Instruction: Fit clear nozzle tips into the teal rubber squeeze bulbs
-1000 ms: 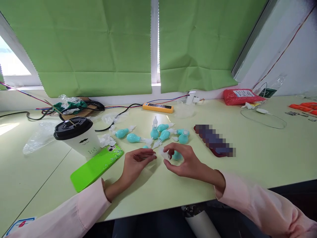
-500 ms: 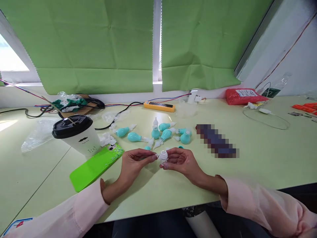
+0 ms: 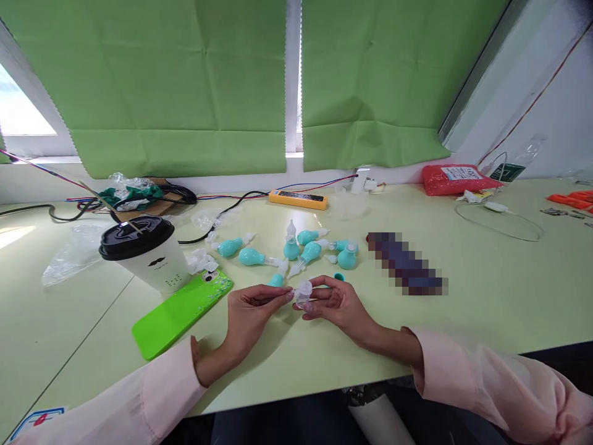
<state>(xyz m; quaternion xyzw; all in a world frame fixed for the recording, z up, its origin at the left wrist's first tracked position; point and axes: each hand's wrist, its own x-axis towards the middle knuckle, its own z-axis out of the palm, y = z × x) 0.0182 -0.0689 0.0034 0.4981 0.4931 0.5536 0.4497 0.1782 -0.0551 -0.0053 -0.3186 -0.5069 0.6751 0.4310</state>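
My right hand (image 3: 341, 313) grips a small clear plastic piece (image 3: 303, 292) with a round top, between thumb and fingers. From the other side, my left hand (image 3: 246, 320) has its fingertips pinched against the piece's left edge. Something small and pale shows at those fingertips, too small to name. Just beyond my hands lie several teal squeeze bulbs with clear nozzles, such as an upright one (image 3: 291, 247) and a lying one (image 3: 252, 256). One bulb (image 3: 277, 279) is partly hidden behind my left fingers. A teal ring-like part (image 3: 339, 277) sits behind my right hand.
On the left stand a lidded paper cup (image 3: 148, 259) and a bright green phone (image 3: 180, 315). Cables and an orange device (image 3: 298, 199) run along the back. A pixelated dark object (image 3: 405, 264) lies right; a red package (image 3: 458, 179) is at the back right.
The clear plastic piece has tilted in my fingers and its round top has shifted slightly left. My right hand has moved a little left; my left hand still pinches at its edge.
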